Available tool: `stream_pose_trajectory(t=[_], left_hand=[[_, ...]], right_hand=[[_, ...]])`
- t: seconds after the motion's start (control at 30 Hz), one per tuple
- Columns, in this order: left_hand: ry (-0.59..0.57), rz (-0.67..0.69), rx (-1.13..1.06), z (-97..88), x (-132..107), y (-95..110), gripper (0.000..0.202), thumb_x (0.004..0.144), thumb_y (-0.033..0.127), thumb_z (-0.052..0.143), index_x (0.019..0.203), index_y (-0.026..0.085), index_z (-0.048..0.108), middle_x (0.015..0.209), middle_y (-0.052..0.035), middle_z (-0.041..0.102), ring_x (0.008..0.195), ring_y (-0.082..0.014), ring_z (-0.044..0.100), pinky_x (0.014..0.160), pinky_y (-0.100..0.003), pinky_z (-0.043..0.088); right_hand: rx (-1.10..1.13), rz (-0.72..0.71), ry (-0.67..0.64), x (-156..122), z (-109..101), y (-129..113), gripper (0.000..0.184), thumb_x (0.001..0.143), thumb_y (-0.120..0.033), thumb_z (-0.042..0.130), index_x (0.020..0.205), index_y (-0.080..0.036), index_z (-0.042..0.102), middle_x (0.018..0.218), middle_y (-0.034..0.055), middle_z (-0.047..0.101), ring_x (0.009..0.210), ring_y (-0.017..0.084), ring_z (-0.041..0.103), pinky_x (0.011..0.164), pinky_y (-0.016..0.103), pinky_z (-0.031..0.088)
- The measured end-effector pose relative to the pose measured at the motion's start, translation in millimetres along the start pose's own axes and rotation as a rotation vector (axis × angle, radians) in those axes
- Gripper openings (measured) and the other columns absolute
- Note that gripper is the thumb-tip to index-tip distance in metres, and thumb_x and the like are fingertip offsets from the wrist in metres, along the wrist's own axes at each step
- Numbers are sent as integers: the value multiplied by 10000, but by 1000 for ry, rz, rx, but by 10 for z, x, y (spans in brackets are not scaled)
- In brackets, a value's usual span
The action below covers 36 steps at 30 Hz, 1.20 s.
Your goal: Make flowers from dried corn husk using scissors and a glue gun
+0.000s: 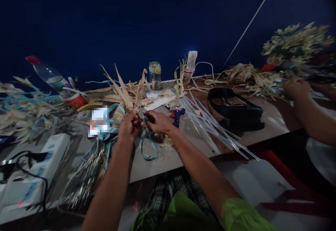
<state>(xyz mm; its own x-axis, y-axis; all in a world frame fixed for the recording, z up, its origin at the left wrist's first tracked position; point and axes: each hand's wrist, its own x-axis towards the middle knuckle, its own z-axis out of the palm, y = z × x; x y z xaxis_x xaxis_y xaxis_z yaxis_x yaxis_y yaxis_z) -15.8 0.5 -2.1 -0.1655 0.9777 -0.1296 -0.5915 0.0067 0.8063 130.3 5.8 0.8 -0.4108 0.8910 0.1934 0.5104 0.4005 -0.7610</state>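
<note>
My left hand (128,126) is closed around the base of a dried corn husk strip (139,91) that sticks up from the table. Close beside it, my right hand (159,122) grips black-handled scissors (148,118) with the blades pointing toward the husk. A light blue ribbon (148,148) loops down below both hands. More dried husks (119,89) lie just behind them.
A blue glue gun (177,114), a fan of clear glue sticks (210,126), a black strap (236,110), a glass jar (154,74), a plastic bottle (49,75) and a white power strip (31,175) crowd the table. Another person's arm (307,108) reaches in at right.
</note>
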Motion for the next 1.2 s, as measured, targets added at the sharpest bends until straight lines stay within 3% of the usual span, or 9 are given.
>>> stream_pose_trajectory(t=[0.13, 0.53, 0.8, 1.2], left_hand=[[-42, -115, -14, -20, 19, 10, 220, 604, 150, 664, 647, 145, 448, 485, 81, 414, 351, -5, 324, 373, -139, 301], [-43, -166, 22, -6, -41, 75, 198, 617, 143, 632, 630, 158, 435, 458, 92, 374, 334, -9, 281, 410, -169, 351], [7, -111, -7, -28, -26, 119, 239, 627, 176, 665, 603, 155, 428, 446, 92, 367, 333, -5, 277, 414, -168, 344], [135, 112, -79, -62, 61, 82, 297, 557, 193, 742, 619, 168, 453, 404, 117, 336, 327, -6, 275, 401, -157, 327]], right_hand=[[30, -25, 14, 9, 13, 41, 448, 731, -430, 613, 1112, -200, 567, 852, 44, 653, 756, 169, 586, 659, 252, 401], [42, -43, 14, 33, 9, 90, 397, 738, -372, 586, 1084, -178, 590, 871, 37, 662, 757, 155, 582, 657, 231, 400], [-12, -43, 9, 37, -80, 94, 396, 701, -383, 622, 1032, -166, 641, 824, 31, 664, 724, 145, 567, 641, 223, 383], [5, -95, -56, 39, -66, 190, 376, 724, -389, 613, 1037, -182, 633, 899, 43, 678, 811, 172, 602, 695, 241, 421]])
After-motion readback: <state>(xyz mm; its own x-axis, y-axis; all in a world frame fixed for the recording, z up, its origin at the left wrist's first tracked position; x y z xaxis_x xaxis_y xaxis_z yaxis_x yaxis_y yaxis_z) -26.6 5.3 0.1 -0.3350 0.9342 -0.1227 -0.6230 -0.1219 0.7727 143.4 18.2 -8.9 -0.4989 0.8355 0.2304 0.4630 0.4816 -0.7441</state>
